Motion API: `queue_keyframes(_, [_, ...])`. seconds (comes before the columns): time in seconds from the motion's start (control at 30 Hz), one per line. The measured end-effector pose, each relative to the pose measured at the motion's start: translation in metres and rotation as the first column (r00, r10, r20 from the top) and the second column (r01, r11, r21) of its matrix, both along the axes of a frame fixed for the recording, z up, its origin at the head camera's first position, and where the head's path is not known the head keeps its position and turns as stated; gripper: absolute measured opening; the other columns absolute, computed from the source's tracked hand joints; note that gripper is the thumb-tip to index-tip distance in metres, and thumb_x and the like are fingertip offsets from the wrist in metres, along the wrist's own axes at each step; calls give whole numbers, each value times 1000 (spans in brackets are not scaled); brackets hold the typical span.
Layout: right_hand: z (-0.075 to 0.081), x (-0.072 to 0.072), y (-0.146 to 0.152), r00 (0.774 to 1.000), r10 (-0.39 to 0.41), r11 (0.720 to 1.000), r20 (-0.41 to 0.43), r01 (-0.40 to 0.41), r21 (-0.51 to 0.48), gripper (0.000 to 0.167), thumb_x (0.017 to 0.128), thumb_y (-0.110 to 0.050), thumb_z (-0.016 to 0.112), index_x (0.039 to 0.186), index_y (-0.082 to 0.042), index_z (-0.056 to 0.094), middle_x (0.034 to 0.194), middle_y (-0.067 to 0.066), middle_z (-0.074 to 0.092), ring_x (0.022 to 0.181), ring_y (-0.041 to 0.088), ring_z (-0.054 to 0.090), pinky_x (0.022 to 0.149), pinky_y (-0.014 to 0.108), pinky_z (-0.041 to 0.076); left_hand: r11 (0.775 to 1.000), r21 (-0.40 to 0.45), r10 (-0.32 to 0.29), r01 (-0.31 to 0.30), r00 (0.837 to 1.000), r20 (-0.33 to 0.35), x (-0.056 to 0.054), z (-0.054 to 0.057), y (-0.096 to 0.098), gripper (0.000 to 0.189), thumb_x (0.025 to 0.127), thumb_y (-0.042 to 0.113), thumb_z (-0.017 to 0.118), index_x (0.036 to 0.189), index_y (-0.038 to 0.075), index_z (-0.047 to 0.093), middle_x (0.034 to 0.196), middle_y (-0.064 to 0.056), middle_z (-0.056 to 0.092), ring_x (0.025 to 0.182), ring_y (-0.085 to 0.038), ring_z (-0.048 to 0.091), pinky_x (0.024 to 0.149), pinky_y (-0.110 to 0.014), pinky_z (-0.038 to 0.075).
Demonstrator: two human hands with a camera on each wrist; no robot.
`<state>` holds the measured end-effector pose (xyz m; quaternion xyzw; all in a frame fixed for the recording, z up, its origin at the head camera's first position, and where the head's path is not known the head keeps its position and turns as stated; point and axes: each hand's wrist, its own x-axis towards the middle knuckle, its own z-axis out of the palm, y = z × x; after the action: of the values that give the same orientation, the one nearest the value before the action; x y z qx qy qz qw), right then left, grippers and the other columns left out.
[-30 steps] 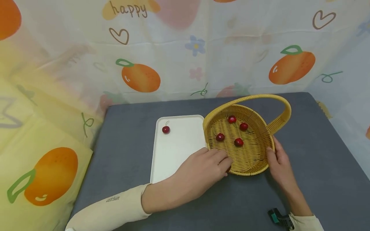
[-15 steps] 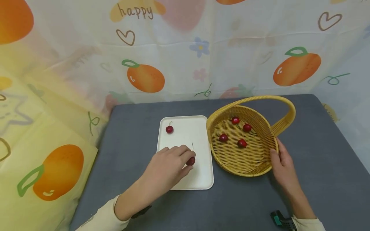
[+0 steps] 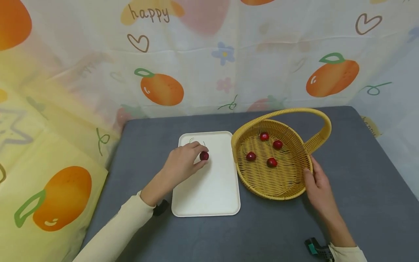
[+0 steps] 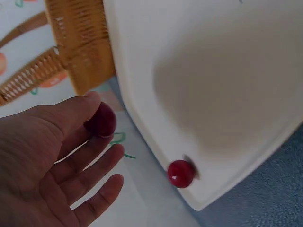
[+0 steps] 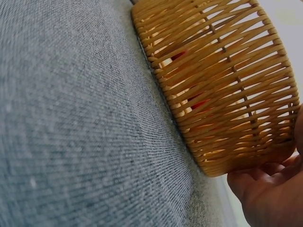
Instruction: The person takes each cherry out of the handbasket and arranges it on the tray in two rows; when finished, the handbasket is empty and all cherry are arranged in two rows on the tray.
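My left hand point(image 3: 181, 163) pinches a dark red cherry point(image 3: 204, 155) between thumb and fingertips, over the upper part of a white rectangular tray point(image 3: 209, 196). In the left wrist view a second cherry point(image 4: 181, 174) lies in the tray's corner; in the head view the left hand mostly hides it, only its stem showing. My right hand point(image 3: 319, 185) grips the right rim of a yellow wicker basket point(image 3: 281, 182), thumb on the inner side. Several cherries, one of them a cherry point(image 3: 272, 162) near the middle, lie spread on the basket's floor.
The basket stands close against the tray's right edge, its tall arched handle point(image 3: 294, 111) rising over it. A grey cloth point(image 3: 262, 233) covers the table. Behind hangs a fruit-printed curtain point(image 3: 196, 65), and a yellow printed cloth point(image 3: 65, 145) borders the left side.
My left hand has moved from the basket's near-left rim, across the tray, to its upper left, carrying the cherry. The right hand keeps its hold on the basket.
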<state>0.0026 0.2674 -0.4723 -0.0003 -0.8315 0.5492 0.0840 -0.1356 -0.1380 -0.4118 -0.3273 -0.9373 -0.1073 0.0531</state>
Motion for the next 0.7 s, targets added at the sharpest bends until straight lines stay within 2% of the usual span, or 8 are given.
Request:
queue_keyframes(0.1, [-1,0,1,1000,0,1000,-3,0,-10,57,117,-23,35,170,-21,16,169,25,27,142,12,48,97,9,46,1000,12,11,-11,1000,10,-15,-10,-1,28,91,28,86,114,15,75,98,0,72,74,-14,60,60,-33,53])
queue_keyframes(0.2, [-2,-1,1,1000,2,1000,-3,-2,-16,57,117,-22,35,170,-21,16,169,26,28,141,10,48,97,9,46,1000,4,15,-15,1000,-3,-26,-16,-2,27,91,26,86,112,14,75,96,-2,73,75,-15,61,68,-38,54])
queue_keyframes(0.33, [-2,0,1,1000,-6,1000,13,6,-11,57,117,-23,35,170,-21,15,169,25,27,145,23,47,97,9,45,999,-42,-6,4,999,-42,-36,-20,2,24,91,27,86,109,14,76,96,-1,72,83,-15,64,82,-44,52])
queue_keyframes(0.5, [0,0,1,1000,-18,1000,20,18,6,58,117,-23,36,171,-21,15,170,25,26,146,43,40,97,6,42,996,-91,-16,10,998,-64,-45,-23,8,22,92,29,85,108,16,77,94,2,68,86,-15,64,84,-46,50])
queue_keyframes(0.7, [-1,-1,1,1000,-12,1000,21,12,-3,58,117,-21,36,170,-19,14,169,27,26,145,46,40,97,6,42,992,-124,3,-5,1000,-22,-54,-26,10,20,92,27,84,109,18,79,97,2,71,89,-16,66,85,-46,49])
